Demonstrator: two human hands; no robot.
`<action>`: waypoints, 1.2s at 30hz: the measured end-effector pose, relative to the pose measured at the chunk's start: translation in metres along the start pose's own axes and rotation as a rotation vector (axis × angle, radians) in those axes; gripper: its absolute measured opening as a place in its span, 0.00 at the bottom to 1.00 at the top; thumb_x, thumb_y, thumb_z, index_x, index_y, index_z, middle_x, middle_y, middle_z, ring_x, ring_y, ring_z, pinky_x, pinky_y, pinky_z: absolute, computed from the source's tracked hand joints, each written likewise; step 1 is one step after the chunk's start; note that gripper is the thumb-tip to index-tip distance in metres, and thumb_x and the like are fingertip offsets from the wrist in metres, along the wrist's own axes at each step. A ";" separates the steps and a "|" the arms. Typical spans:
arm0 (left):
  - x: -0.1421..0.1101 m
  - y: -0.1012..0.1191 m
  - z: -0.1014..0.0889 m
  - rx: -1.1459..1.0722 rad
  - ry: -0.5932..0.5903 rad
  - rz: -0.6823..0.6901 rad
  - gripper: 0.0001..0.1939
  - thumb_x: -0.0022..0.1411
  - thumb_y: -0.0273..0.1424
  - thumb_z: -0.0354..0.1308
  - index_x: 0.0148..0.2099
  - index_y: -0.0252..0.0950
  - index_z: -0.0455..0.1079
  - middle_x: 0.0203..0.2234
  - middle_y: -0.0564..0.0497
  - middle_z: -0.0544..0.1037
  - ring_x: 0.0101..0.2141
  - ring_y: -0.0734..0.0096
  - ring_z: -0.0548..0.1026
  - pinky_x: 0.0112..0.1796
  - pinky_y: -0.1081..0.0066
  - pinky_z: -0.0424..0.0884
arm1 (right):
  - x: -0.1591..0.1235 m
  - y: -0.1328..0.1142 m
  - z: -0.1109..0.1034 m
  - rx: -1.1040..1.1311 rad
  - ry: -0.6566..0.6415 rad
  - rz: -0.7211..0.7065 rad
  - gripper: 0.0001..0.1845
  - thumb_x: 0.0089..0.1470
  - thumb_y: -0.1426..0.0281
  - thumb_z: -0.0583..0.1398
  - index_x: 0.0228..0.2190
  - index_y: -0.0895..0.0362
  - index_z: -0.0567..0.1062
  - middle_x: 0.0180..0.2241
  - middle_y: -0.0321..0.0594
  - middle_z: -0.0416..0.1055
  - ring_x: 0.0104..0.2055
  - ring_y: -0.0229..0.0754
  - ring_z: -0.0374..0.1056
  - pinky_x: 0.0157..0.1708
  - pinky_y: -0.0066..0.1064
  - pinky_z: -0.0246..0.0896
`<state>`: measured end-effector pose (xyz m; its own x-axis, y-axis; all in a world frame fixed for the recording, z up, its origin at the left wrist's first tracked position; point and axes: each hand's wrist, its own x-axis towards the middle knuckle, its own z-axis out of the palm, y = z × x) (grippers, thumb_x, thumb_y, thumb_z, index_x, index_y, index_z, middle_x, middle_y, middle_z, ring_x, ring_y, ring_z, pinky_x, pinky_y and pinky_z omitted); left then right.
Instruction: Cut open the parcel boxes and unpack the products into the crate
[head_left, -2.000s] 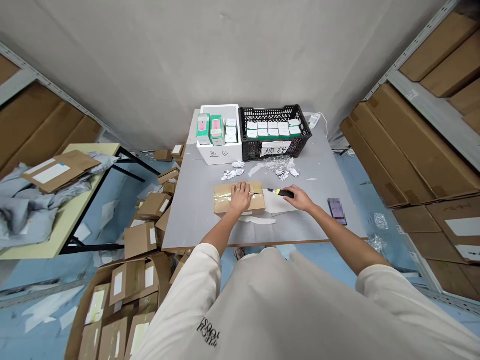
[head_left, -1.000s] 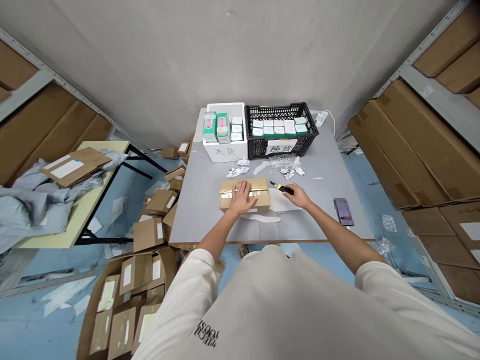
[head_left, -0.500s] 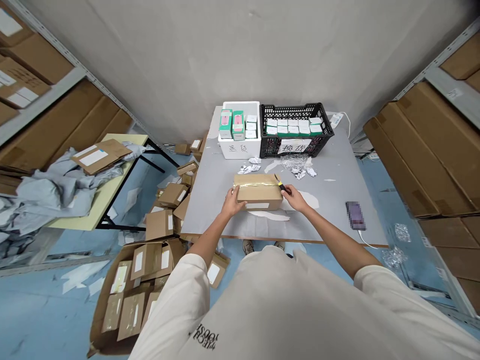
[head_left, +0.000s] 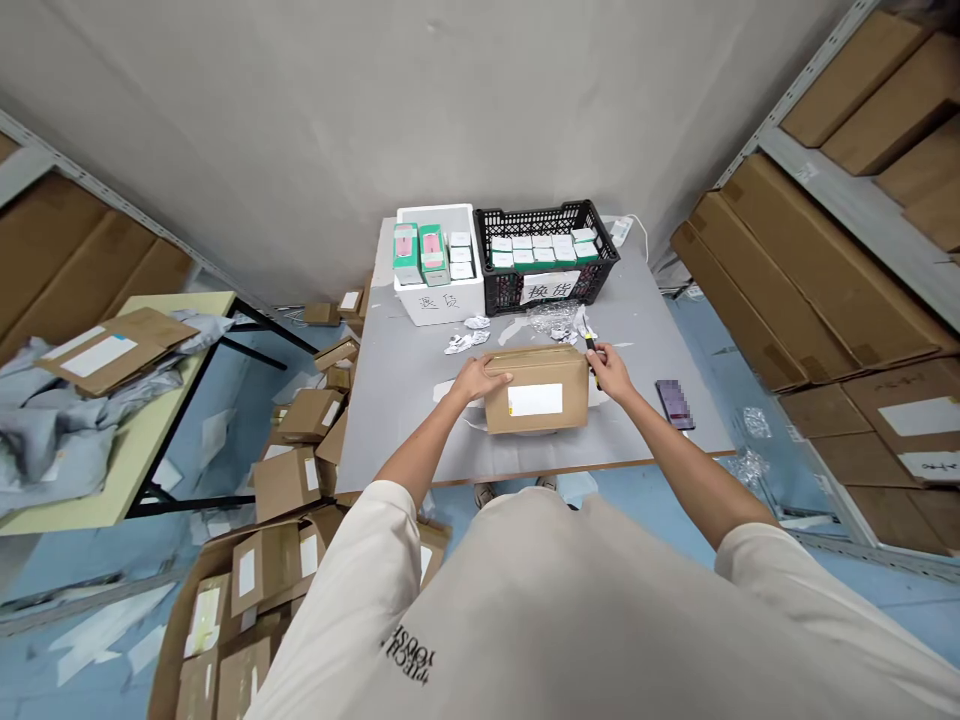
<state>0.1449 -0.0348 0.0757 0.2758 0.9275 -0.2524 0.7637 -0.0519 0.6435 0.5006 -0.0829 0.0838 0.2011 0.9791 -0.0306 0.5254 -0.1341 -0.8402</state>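
A brown cardboard box (head_left: 538, 412) is tilted up at the front of the grey table, its white label facing me. My left hand (head_left: 480, 380) grips its upper left corner, thumb on the front face. At its right edge my right hand (head_left: 609, 370) is closed around a black and yellow utility knife (head_left: 592, 360), the blade end pointing away from me. Whether the right fingers also press on the box I cannot tell. Crumpled white paper (head_left: 466, 342) and clear plastic wrap (head_left: 553, 318) lie behind the box.
At the back of the table (head_left: 390, 400) stand a white foam bin (head_left: 442, 303) and a black crate (head_left: 499, 296), both holding small boxes. A phone (head_left: 675, 404) lies at the right. Cartons are heaped on the left floor; shelves with large cartons (head_left: 817, 270) flank the right.
The box has been tipped, so its labelled side now faces me instead of its taped top. The knife has moved from over the top to the right edge. My view has shifted right.
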 end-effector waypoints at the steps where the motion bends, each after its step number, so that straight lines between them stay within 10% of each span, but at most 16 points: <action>1: 0.006 0.004 0.001 -0.002 -0.001 0.013 0.50 0.54 0.64 0.61 0.69 0.38 0.64 0.57 0.39 0.74 0.57 0.44 0.73 0.56 0.57 0.69 | 0.004 0.000 -0.003 0.021 0.020 0.015 0.33 0.60 0.39 0.54 0.49 0.53 0.69 0.31 0.40 0.76 0.31 0.44 0.69 0.33 0.34 0.69; 14: 0.033 0.004 0.016 -0.058 -0.123 -0.083 0.46 0.51 0.62 0.65 0.63 0.35 0.71 0.60 0.38 0.75 0.60 0.41 0.73 0.58 0.55 0.69 | 0.028 0.035 0.002 0.063 -0.038 0.124 0.27 0.58 0.45 0.58 0.46 0.53 0.70 0.33 0.38 0.78 0.35 0.45 0.73 0.38 0.36 0.70; 19: 0.032 -0.004 0.039 -0.164 0.005 -0.128 0.45 0.56 0.54 0.66 0.68 0.36 0.63 0.59 0.39 0.76 0.57 0.49 0.76 0.54 0.58 0.72 | 0.029 0.055 0.009 0.219 -0.073 0.236 0.22 0.57 0.49 0.60 0.43 0.53 0.68 0.39 0.42 0.79 0.37 0.44 0.76 0.34 0.33 0.70; 25: 0.026 -0.010 0.062 -0.154 0.050 -0.167 0.43 0.59 0.39 0.66 0.71 0.39 0.54 0.55 0.41 0.78 0.47 0.56 0.80 0.49 0.60 0.75 | 0.025 0.109 -0.009 -0.094 0.076 0.357 0.19 0.52 0.55 0.62 0.40 0.55 0.73 0.44 0.45 0.77 0.43 0.47 0.75 0.44 0.37 0.70; 36: 0.020 -0.012 0.086 -0.137 0.167 -0.228 0.39 0.62 0.42 0.63 0.71 0.40 0.56 0.57 0.41 0.76 0.46 0.60 0.79 0.46 0.64 0.75 | 0.018 0.213 -0.045 -0.449 0.112 0.518 0.22 0.47 0.59 0.66 0.42 0.57 0.79 0.48 0.58 0.74 0.46 0.58 0.74 0.40 0.42 0.67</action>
<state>0.1918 -0.0478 0.0009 -0.0018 0.9580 -0.2867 0.7061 0.2042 0.6780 0.6535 -0.1008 -0.0712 0.5896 0.7536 -0.2906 0.6253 -0.6536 -0.4264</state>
